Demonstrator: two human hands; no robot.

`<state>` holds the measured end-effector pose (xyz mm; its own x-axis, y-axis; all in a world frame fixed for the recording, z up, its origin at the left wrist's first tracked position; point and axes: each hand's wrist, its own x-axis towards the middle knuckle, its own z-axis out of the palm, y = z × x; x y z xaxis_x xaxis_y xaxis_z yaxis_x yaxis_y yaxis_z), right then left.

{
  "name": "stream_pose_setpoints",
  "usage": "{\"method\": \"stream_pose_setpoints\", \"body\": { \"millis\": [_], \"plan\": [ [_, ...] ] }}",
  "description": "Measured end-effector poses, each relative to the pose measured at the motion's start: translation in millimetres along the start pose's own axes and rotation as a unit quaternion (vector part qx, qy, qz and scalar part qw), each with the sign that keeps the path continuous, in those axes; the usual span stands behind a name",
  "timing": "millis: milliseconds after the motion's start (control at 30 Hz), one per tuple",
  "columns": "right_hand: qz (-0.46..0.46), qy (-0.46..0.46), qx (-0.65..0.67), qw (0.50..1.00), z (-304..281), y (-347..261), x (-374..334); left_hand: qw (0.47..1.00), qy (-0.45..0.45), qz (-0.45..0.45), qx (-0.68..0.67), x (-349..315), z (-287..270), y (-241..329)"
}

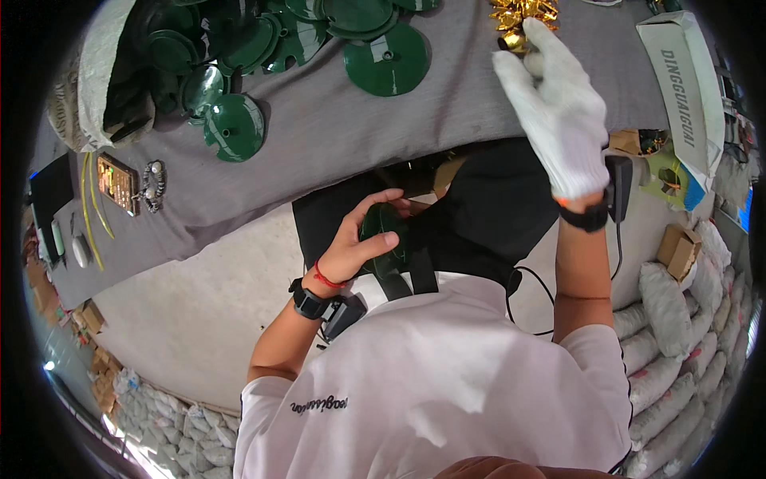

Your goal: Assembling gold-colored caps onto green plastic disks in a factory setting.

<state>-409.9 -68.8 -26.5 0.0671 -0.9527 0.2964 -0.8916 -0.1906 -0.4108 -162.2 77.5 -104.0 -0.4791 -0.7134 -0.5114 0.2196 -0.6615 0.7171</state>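
Note:
My bare left hand (351, 243) is closed round a dark green disc (389, 239) held low over my lap, with the thumb across its face. Farther off to the right, my right hand (558, 112) wears a white glove and reaches over the grey-covered table. Its thumb and forefinger are apart at a heap of shiny gold metal pieces (527, 12). One gold piece (515, 41) lies between the fingertips; no firm grip on it shows. Several glossy green discs (388, 60) with a small hub in the middle are piled on the table, left of the gold pieces.
A white sack (94, 88) stands open beside the discs. A phone (118, 184), a beaded bracelet (153, 185) and yellow strips (94, 209) lie at the table's left. A white box (682, 100) is at the right edge. Filled sacks (666, 307) are stacked on the right.

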Motion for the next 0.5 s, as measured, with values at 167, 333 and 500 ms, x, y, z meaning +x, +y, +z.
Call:
{"method": "stream_pose_setpoints", "body": {
  "millis": [167,333,500],
  "plan": [
    [-0.047,0.0,0.021,0.999,13,3,-6,0.999,-0.03,0.021,-0.01,-6,1,-1],
    [0.013,-0.298,0.316,0.9,1,-28,-84,0.999,-0.034,0.009,0.028,-6,-3,-5],
    [0.327,-0.429,0.439,0.718,41,-30,-150,0.996,-0.065,-0.058,-0.005,1,-2,-2]
  ]
}}
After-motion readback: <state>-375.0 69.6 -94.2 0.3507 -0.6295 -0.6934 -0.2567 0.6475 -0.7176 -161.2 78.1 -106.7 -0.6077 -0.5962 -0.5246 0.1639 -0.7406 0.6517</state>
